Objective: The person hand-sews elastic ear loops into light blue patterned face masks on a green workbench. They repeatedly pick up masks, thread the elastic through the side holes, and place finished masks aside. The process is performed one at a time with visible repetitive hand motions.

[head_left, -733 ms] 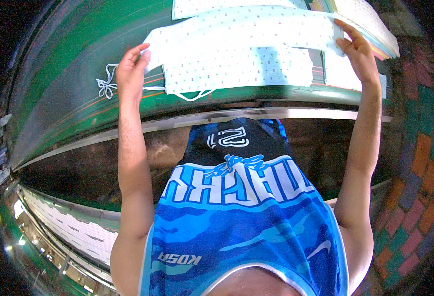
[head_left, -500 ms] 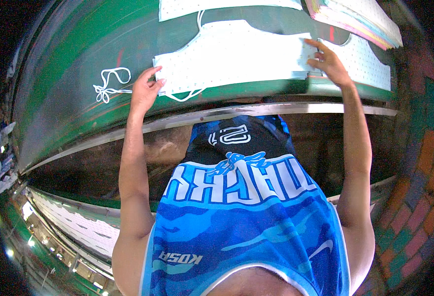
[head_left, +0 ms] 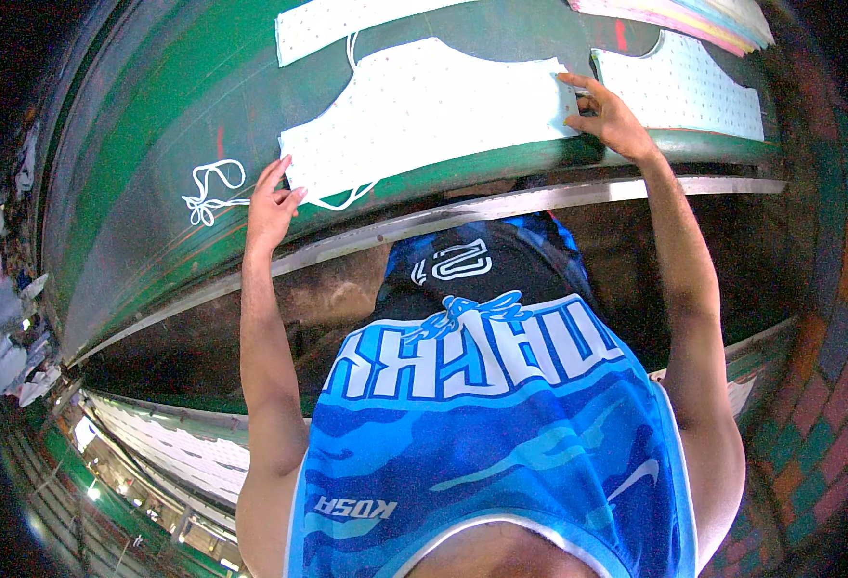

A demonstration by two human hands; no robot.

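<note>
A thin stack of white dotted fabric pieces (head_left: 424, 116), with curved cut-outs along its far edge, lies flat on the green table (head_left: 169, 246). At its left end is my left hand (head_left: 272, 207), index finger and thumb apart and touching the edge. My right hand (head_left: 612, 120) touches the right end, its index fingertip at the upper corner and its thumb lower down. A white cord (head_left: 352, 199) loops out from under the near edge. More of the cord (head_left: 216, 188) lies in a loose tangle left of my left hand. The stack's underside is hidden.
Another dotted fabric piece (head_left: 684, 91) lies to the right, and one more (head_left: 356, 27) lies beyond the stack. A pile of coloured sheets (head_left: 698, 24) sits at the far right. A metal rail (head_left: 385, 231) runs along the table's near side, between the table and my body.
The view has turned slightly. Both hands remain at the stack's two ends. The layers that stuck out at the right end now show less, and my right hand sits closer against that edge.
</note>
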